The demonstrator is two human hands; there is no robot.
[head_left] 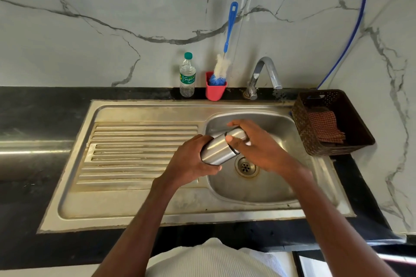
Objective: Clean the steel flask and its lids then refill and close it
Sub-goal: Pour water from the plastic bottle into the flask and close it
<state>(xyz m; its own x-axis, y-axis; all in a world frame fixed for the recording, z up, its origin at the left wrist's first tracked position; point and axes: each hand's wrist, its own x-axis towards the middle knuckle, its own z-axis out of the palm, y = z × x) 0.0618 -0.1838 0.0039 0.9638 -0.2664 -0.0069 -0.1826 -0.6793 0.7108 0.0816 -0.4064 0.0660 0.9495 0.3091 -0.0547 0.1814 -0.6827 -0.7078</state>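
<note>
Over the sink [265, 193] at centre frame, left hand [191, 162] grips the rigid, likely slippery steel flask [217, 149]; right hand [254, 144] fingers wrap its lid [237, 135].

the flask [217, 149] is silver steel with a black ring; the brush [225, 49] blue and white in a red cup [215, 92]. the basket [337, 123] is dark brown, its cloth [325, 127] red checked; the wall [90, 29] is grey-veined marble.

Steel flask [217, 150]: brushed cylindrical body, tilted with its capped end toward upper right, at frame centre over the sink basin's left edge. Outer lid [238, 134]: steel, seated on that end, black ring beneath.
</note>
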